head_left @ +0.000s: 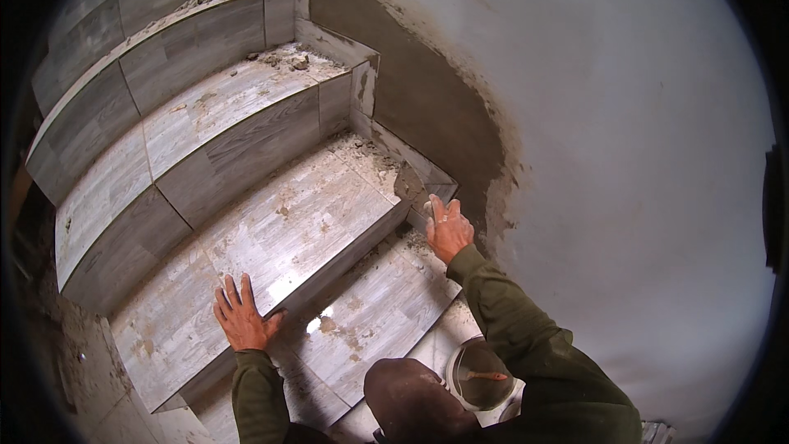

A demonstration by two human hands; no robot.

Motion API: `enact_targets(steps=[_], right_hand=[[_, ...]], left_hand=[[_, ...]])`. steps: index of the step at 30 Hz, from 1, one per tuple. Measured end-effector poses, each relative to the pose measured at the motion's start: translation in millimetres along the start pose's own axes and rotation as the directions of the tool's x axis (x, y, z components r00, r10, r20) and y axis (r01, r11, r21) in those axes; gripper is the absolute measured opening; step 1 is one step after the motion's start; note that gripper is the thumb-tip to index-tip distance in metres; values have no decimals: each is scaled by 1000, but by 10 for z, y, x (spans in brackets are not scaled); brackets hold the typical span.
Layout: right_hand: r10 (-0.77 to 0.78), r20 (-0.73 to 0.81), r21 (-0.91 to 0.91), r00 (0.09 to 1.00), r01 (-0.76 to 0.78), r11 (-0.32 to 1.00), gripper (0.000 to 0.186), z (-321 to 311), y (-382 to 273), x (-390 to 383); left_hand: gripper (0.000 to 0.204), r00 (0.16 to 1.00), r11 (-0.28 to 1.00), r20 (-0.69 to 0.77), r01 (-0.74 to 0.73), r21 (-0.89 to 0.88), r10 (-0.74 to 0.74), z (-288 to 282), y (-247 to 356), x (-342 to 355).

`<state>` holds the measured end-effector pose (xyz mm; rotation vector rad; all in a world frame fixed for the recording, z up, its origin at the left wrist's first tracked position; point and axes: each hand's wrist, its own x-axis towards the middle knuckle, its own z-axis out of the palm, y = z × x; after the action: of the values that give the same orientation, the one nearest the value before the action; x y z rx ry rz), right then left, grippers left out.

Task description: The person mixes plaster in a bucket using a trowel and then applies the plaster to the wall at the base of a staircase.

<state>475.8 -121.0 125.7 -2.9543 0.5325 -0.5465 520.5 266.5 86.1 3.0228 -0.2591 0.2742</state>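
My left hand (242,318) lies with fingers spread on the front part of a grey wood-look tiled stair tread (238,234). At the wall end of the same step, my right hand (449,230) is closed around the handle of a small trowel (408,184). The trowel's dull, mortar-coloured blade points up and left, over crumbs of mortar (362,156) in the tread's corner. Beside it, a tile skirting (411,156) runs along the wall; the blade's exact contact is hard to make out.
More tiled steps (230,119) rise to the upper left, with rubble (288,60) on them. Damp brown mortar (427,86) edges the pale wall (625,115). A bucket (483,395) with a brush (485,376) stands below, beside my knee (415,399).
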Motion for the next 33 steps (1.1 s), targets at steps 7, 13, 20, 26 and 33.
enact_targets(steps=[7,13,20,26,33], right_hand=[[60,81,-69,995,-55,996,60,-172,-48,117],[-43,-76,27,996,45,999,71,34,-20,68],[-55,-173,184,983,87,979,61,198,7,24],[31,-152,279,988,13,960,55,299,-27,-117],[215,98,371,972,-236,898,56,-72,-8,-239]], left_hand=[[101,1000,1000,-3,7,13,-7,-28,-11,-7],[100,1000,1000,19,10,5,-10,-36,2,6],[104,1000,999,-6,-11,36,12,15,-9,11],[103,999,997,-25,-26,68,27,28,-8,-3],[102,1000,997,13,-29,73,28,40,13,-23]])
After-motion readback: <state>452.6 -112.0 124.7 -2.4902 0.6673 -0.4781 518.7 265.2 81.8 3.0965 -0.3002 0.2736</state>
